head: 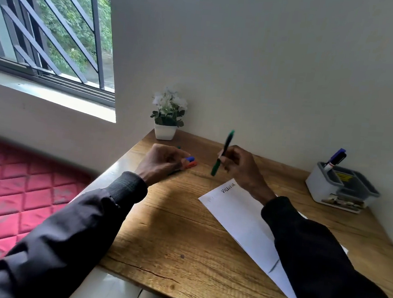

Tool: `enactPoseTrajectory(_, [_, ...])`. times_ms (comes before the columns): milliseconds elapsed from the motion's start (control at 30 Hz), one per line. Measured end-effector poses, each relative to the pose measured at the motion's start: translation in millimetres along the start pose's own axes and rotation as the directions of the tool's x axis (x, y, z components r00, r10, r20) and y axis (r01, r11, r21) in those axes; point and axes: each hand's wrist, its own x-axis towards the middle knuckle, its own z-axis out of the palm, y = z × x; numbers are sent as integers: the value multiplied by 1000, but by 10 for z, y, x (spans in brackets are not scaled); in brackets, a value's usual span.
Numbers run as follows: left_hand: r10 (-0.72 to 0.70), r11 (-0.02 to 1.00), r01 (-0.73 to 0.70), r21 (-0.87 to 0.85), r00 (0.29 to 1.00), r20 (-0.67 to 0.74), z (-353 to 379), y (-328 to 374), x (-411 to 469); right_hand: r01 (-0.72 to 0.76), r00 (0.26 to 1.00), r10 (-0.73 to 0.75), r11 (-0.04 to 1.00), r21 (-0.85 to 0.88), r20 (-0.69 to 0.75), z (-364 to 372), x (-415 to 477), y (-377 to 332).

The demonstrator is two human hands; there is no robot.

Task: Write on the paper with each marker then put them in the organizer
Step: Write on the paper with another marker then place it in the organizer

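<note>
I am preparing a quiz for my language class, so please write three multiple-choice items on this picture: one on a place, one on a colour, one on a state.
1. Where does the organizer stand?
A. on the window sill
B. at the far right of the desk
C. on the floor

2. Which colour is the marker in the right hand?
A. red
B. green
C. yellow

3. In which state is the paper?
A. blank
B. crumpled
C. flat, with writing on it

Key: 1 B, it sits at the desk's far right edge; 2 B, its barrel and cap are green; 3 C, dark letters show near its far corner.
</note>
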Motion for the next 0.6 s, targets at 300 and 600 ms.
enactPoseTrajectory(300, [100, 995, -101, -1, 983, 155, 589, 227, 216, -8, 992, 57, 914, 406, -109, -273, -315, 23])
enactPoseTrajectory(600, [190, 976, -210, 54, 949, 251, 830, 384, 310, 43, 989, 28, 884, 466, -145, -501, -493, 71])
